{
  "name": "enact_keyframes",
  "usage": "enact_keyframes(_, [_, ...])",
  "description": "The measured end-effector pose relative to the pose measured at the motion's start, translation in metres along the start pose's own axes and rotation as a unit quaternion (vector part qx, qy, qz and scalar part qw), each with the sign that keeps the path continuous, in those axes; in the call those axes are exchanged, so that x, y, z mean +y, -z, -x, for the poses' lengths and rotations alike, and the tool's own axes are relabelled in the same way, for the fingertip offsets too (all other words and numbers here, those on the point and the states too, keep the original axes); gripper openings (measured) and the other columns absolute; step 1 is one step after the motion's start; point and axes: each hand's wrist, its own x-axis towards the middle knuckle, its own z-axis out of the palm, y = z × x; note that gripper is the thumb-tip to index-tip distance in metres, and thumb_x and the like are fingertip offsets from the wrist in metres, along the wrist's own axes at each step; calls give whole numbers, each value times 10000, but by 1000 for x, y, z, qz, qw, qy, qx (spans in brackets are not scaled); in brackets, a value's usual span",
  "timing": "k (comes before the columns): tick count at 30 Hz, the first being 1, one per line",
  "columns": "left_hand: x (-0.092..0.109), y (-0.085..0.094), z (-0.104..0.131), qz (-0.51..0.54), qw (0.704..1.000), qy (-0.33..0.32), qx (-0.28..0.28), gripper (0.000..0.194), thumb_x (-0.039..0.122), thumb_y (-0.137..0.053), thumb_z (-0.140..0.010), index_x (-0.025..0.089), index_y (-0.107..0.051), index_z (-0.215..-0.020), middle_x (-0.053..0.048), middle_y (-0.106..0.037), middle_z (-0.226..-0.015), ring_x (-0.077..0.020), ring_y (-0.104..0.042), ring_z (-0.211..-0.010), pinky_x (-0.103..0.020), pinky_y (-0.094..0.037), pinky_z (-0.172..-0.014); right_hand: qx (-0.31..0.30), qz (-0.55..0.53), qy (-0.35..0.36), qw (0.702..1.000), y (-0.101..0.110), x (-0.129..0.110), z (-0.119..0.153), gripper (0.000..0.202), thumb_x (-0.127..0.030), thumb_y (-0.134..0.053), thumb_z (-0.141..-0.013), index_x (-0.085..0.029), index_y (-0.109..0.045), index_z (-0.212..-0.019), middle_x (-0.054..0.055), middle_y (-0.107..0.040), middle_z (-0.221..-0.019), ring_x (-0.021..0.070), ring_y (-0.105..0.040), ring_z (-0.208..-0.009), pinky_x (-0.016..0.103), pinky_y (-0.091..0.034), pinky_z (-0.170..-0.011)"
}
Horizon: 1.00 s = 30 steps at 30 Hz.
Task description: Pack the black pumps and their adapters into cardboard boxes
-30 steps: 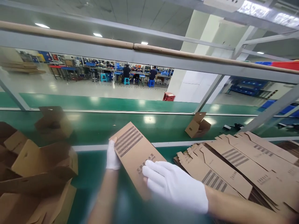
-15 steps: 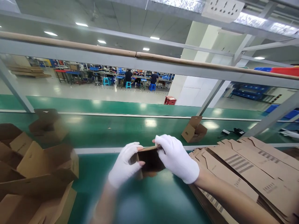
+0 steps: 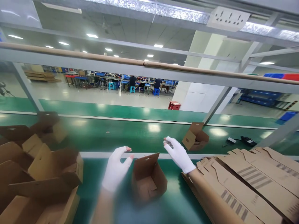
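Observation:
A small open cardboard box (image 3: 161, 180) stands on the green bench between my hands, its flap raised and its inside facing me. My left hand (image 3: 116, 169), in a white glove with bare fingertips, is just left of the box, thumb and fingers apart and holding nothing. To the upper right of the box, my right hand (image 3: 178, 155), gloved the same way, is lifted clear of it. Its fingers are stretched out and nothing shows in them. The box's lower edge is blurred.
Several opened boxes (image 3: 42, 186) crowd the left side. Flat cardboard blanks (image 3: 247, 177) are stacked at right. Farther back stand another open box (image 3: 195, 138) and a black adapter (image 3: 249, 141). A metal rail (image 3: 144, 67) crosses above the bench.
Both hands have let go of the box, which now rests on the bench. My left hand has drawn off leftward and my right hand rightward. The view has tilted slightly upward.

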Motion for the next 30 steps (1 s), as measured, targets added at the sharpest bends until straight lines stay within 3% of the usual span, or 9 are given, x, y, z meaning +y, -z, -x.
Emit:
enact_keyframes(5, [12, -16, 5, -14, 991, -9, -131, 220, 322, -576, -829, 253, -665, -1018, -52, -666, -1083, -259, -577, -1046, -440, -454, -933, -55, -10, 1, 998, 2, 5, 13, 360, -430, -400, -909, -182, -567, -1109, 90, -591, -1176, 228, -539, -1098, 412, -407, -987])
enact_keyframes(8, [9, -27, 4, -7, 983, -41, -178, 193, 282, -508, -871, 246, -692, -919, -39, -694, -965, -234, -599, -928, -413, -469, -863, -183, 27, 64, 981, 5, -11, -10, 349, -387, -388, -920, -190, -613, -1099, 70, -599, -1180, 229, -526, -1109, 413, -381, -1004])
enact_keyframes(10, [8, -29, 4, -5, 980, -61, -191, 196, 276, -498, -874, 245, -691, -893, -33, -692, -910, -223, -597, -874, -391, -474, -818, -331, 9, 83, 940, 2, -19, -31, 344, -371, -408, -915, -188, -646, -1082, 55, -626, -1130, 216, -555, -1053, 374, -410, -967])
enact_keyframes(13, [8, -27, 5, 2, 977, -66, -204, 188, 247, -503, -861, 253, -690, -873, -29, -682, -877, -213, -597, -845, -369, -476, -797, -538, -45, 101, 836, -9, -25, -55, 325, -366, -477, -889, -166, -667, -1061, 18, -657, -1013, 172, -580, -944, 285, -444, -871])
enact_keyframes(16, [9, -23, 5, 13, 977, -63, -205, 174, 233, -515, -853, 252, -686, -875, -26, -675, -887, -209, -598, -857, -357, -477, -802, -603, -78, 109, 787, -20, -30, -63, 280, -353, -579, -826, -134, -678, -970, -14, -645, -866, 133, -569, -827, 227, -434, -775])
enact_keyframes(20, [9, -18, 1, 15, 975, -67, -210, 165, 238, -510, -857, 247, -675, -853, -16, -668, -879, -201, -594, -848, -345, -471, -793, -549, -108, 65, 826, -26, -41, -58, 176, -278, -618, -758, -123, -642, -836, -8, -631, -778, 127, -586, -749, 216, -460, -708])
enact_keyframes(25, [0, -6, -4, 3, 981, -21, -193, 183, 358, -511, -863, 267, -669, -875, -21, -667, -952, -226, -597, -925, -401, -454, -876, -244, 32, 14, 969, -16, -32, -67, 294, -260, -431, -887, -146, -565, -1122, 85, -641, -1042, 191, -615, -944, 312, -472, -858])
enact_keyframes(28, [-12, 9, -6, -14, 989, 30, -144, 258, 473, -520, -835, 284, -661, -940, -41, -646, -1057, -266, -575, -1026, -463, -433, -940, -100, 126, -23, 987, -7, -5, -71, 403, -289, -404, -908, -116, -455, -1267, 188, -519, -1252, 304, -477, -1176, 469, -361, -979])
enact_keyframes(30, [-17, 19, -5, -42, 994, 51, -82, 334, 509, -547, -806, 304, -626, -1058, -51, -601, -1178, -296, -533, -1116, -509, -404, -986, -57, 168, -41, 983, -8, 13, -61, 374, -269, -375, -912, -114, -477, -1237, 191, -526, -1241, 313, -483, -1161, 479, -366, -966])
